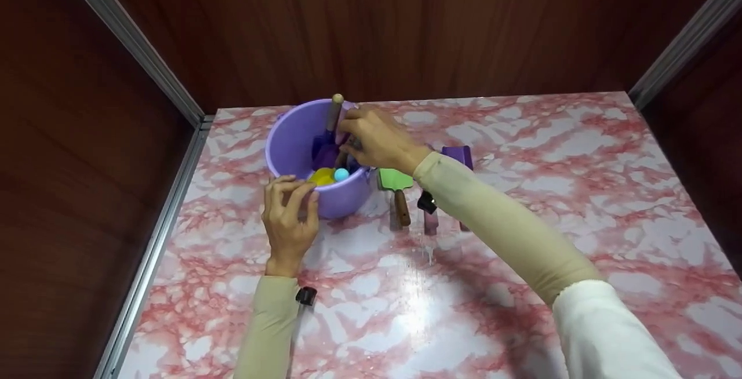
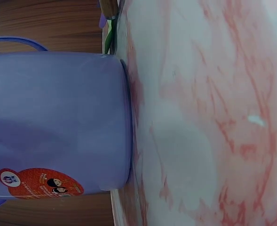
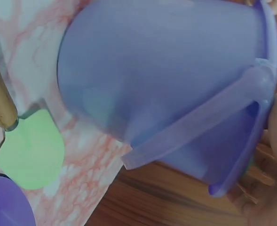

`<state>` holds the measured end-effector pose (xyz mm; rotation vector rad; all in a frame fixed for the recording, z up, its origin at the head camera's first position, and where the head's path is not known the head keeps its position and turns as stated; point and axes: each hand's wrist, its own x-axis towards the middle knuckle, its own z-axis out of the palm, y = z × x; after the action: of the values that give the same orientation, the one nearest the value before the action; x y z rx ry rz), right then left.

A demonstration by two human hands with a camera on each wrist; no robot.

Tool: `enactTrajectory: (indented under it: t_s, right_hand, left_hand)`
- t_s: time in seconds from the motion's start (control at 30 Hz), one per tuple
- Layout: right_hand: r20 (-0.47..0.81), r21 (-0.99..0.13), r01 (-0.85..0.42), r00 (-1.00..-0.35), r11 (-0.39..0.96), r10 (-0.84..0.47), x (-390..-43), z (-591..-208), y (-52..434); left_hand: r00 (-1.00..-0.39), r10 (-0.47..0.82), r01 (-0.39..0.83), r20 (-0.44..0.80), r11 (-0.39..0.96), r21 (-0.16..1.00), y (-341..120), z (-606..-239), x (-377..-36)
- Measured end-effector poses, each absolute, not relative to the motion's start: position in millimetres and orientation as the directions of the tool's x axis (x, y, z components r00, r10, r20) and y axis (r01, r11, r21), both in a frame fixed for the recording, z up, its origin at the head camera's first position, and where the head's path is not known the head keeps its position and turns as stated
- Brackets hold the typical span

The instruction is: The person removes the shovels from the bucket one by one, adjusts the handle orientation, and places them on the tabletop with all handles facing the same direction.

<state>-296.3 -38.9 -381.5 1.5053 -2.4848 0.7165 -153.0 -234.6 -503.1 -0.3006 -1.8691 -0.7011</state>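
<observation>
A purple bucket point(image 2: 58, 108) with a red sticker point(image 2: 46, 182) stands near an edge of the pink and white tabletop point(image 2: 199, 108), close to a green shovel point(image 2: 111, 33).

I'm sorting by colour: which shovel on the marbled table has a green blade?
The shovel with light-green blade and brown wooden handle, right of the purple plastic bucket; other blades visible on the table are purple.

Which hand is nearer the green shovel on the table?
Right. The right hand reaches into the purple bucket, up-left of the green shovel in head view; the left hand is farther off, at the bucket's near-left rim.
</observation>
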Motion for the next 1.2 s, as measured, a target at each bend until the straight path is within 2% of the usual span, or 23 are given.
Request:
enactTrajectory:
  t_s: [0.13, 0.23, 0.47, 0.57, 0.73, 0.93, 1.2]
  right_hand:
    - [0.311, -0.306, -0.869, -0.477, 0.388, -0.822, -296.2, -380.8, -48.7]
    - [0.268, -0.246, -0.878, -0.468, 0.41, -0.842, -295.0, -378.2, -56.5]
    - [0.15, 0.025, -0.879, -0.468, 0.476, -0.871, -293.1, -377.4, -75.8]
    - [0.124, 0.104, -0.879, -0.453, 0.466, -0.883, -292.0, -380.6, -82.8]
    - [0.106, 0.169, -0.882, -0.427, 0.44, -0.898, -290.1, -383.6, -91.9]
    - [0.04, 0.227, -0.858, -0.464, 0.461, -0.885, -291.5, -387.3, -99.3]
    - [-0.012, 0.373, -0.817, -0.478, 0.439, -0.878, -291.0, -393.4, -108.8]
  left_hand:
    - [-0.404, -0.116, 0.51, 0.907, 0.795, 0.328, -233.8, -503.4, -153.0]
    - [-0.401, -0.114, 0.51, 0.909, 0.796, 0.326, -234.1, -503.3, -153.0]
    - [-0.395, -0.115, 0.515, 0.912, 0.794, 0.323, -235.2, -502.3, -153.0]
    - [-0.395, -0.112, 0.512, 0.912, 0.797, 0.32, -235.1, -502.7, -152.6]
    - [-0.397, -0.104, 0.505, 0.912, 0.805, 0.312, -236.0, -502.2, -152.9]
    - [-0.395, -0.093, 0.503, 0.914, 0.81, 0.3, -235.4, -501.7, -153.7]
    - [-0.382, -0.094, 0.52, 0.92, 0.801, 0.298, -232.8, -501.2, -154.3]
